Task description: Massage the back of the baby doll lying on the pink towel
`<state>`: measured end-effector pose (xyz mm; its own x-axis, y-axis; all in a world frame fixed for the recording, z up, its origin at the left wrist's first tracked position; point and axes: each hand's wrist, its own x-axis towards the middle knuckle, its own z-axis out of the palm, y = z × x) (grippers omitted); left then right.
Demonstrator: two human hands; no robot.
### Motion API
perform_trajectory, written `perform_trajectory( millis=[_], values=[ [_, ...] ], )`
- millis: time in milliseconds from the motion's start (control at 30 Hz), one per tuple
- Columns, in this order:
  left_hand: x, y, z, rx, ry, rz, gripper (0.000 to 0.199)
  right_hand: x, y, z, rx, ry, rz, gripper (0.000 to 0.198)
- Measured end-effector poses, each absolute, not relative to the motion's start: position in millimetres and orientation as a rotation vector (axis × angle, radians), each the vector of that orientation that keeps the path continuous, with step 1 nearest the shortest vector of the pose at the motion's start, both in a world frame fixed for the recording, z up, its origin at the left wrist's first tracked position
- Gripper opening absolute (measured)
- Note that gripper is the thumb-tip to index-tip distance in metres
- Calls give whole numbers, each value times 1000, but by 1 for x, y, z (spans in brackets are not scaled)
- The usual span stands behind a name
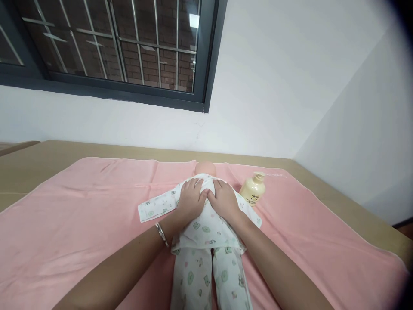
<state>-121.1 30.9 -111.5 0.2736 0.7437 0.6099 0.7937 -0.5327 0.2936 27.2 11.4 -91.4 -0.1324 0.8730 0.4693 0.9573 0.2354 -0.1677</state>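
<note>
A baby doll (205, 168) lies on a pink cloth (106, 193), its bald head away from me. It wears a white long-sleeved top (206, 232) and matching trousers (193, 275), both printed with small green figures. Flat on the upper part of the top rests my left hand (192, 198), fingers stretched towards the doll's shoulder. My right hand (225, 199) lies beside it in the same way, the two thumbs nearly meeting at the middle. Neither hand grips anything. One sleeve (156, 207) stretches out to the left; the other is partly covered by my right forearm.
A pale yellow pump bottle (253, 189) stands on the cloth just right of the doll. Under the cloth is a wooden-coloured table (155, 153), its far edge against a white wall (258, 86). A dark-framed window (206, 86) with metal bars is above.
</note>
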Motion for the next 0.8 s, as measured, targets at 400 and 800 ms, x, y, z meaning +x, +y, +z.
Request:
perform_trajectory(
  millis=[400,800],
  values=[
    [-126,36,-109,-2585,-1120,-1156,33,32,11,-90,-1534,-2128,-293,31],
    [-122,34,-113,-2484,-1460,-1193,37,28,11,-93,-1665,-2082,-269,45]
  ],
)
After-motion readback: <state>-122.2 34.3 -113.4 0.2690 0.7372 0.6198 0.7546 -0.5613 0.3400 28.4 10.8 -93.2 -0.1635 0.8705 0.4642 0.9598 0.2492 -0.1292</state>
